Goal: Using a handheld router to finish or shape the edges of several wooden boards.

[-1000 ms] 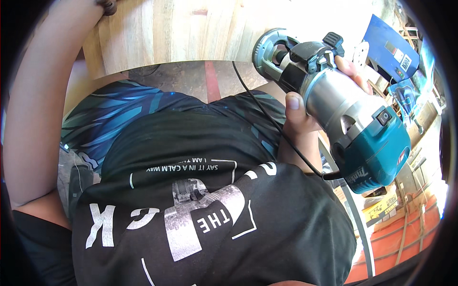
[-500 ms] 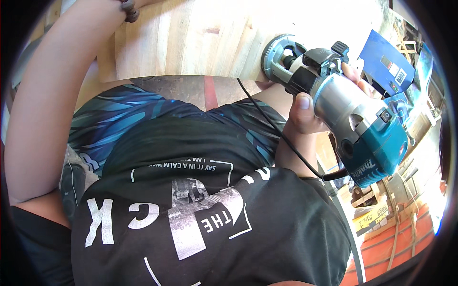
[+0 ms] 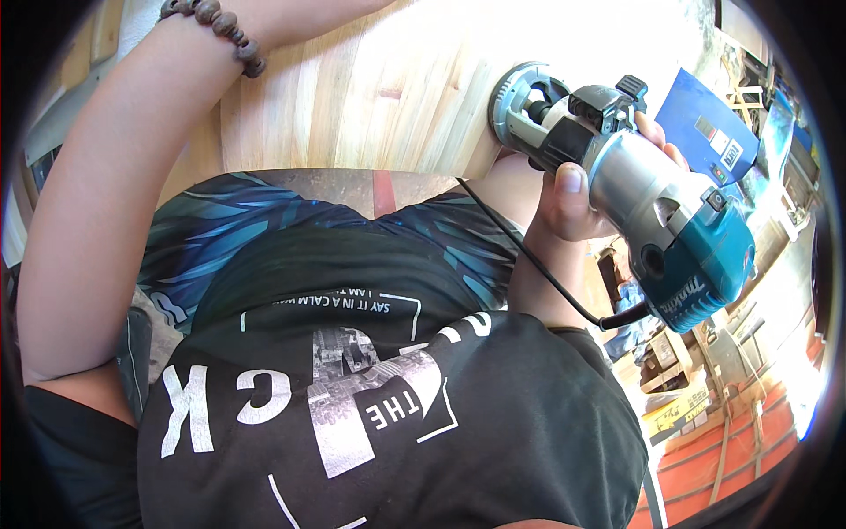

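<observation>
My right hand [image 3: 573, 204] grips a trim router [image 3: 630, 181] around its silver body, thumb on the near side and fingertips showing on the far side. The tool is tilted, its teal motor end toward me and its round grey base at the edge of the wooden panel [image 3: 352, 106]. A black cord [image 3: 538, 269] runs from the motor end and passes behind the panel's near edge. At the top edge of the view, my left hand [image 3: 308, 16] rests over the panel with a stretched-out thumb; its other fingers are out of the picture. Brown beads circle that wrist.
The panel lies above my lap, washed out by bright light at its far side. To the right sit a blue flat case [image 3: 705, 128], wooden offcuts [image 3: 665, 361] and a yellow box [image 3: 679, 410]. A reddish-orange surface [image 3: 749, 445] shows at lower right.
My left hand has come further into view, its thumb now showing over the panel. The router stays in my right hand, shifted slightly right in the picture.
</observation>
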Demonstrator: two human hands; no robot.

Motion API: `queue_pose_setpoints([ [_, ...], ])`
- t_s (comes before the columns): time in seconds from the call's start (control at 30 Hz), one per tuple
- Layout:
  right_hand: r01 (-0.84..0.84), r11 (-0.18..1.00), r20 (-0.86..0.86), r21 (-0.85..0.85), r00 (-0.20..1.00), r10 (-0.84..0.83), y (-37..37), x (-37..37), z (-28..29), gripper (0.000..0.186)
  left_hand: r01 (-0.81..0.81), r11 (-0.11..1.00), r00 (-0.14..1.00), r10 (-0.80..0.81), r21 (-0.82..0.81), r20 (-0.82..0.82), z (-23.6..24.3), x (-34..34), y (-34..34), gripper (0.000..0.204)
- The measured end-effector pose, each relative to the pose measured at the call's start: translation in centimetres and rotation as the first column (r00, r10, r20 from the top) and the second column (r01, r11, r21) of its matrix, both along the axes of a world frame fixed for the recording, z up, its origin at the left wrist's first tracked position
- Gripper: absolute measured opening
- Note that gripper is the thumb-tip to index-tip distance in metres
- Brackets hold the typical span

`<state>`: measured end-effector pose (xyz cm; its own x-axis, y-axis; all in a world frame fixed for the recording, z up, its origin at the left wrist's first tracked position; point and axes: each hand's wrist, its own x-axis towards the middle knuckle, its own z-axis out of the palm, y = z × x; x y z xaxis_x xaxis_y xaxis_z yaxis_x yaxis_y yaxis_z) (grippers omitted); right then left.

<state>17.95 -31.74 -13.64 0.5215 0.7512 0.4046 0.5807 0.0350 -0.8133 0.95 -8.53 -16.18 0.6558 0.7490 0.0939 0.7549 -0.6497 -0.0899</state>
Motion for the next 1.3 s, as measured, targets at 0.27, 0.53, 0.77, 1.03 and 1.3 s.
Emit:
queue_pose_setpoints([
  [0.27,0.079,0.985,-0.158,0.155,0.986,-0.054,2.5,1.2,-0.9,0.106,-0.013,0.999,1.0,0.012,-0.04,-0.023,0.5,0.3,0.0,0.093],
  [0.53,0.004,0.986,-0.121,0.167,0.993,0.016,4.7,2.9,-1.1,0.104,-0.013,0.994,0.998,0.007,-0.106,-0.065,2.3,0.7,-0.2,0.096],
  [0.77,-0.046,0.982,-0.036,0.181,0.998,0.053,6.3,4.3,-1.4,0.099,0.024,1.0,0.997,-0.025,-0.006,-0.074,-0.8,0.6,0.9,0.097],
  [1.03,-0.083,0.985,-0.064,0.153,0.994,0.094,7.1,4.9,-1.3,0.105,0.02,0.996,0.999,-0.024,-0.091,-0.044,-0.9,0.4,1.3,0.096],
  [1.3,-0.076,0.985,-0.096,0.154,0.991,0.092,7.5,5.3,-1.1,0.105,0.134,0.971,0.983,-0.104,-0.197,0.153,1.0,-0.8,1.7,0.094],
])
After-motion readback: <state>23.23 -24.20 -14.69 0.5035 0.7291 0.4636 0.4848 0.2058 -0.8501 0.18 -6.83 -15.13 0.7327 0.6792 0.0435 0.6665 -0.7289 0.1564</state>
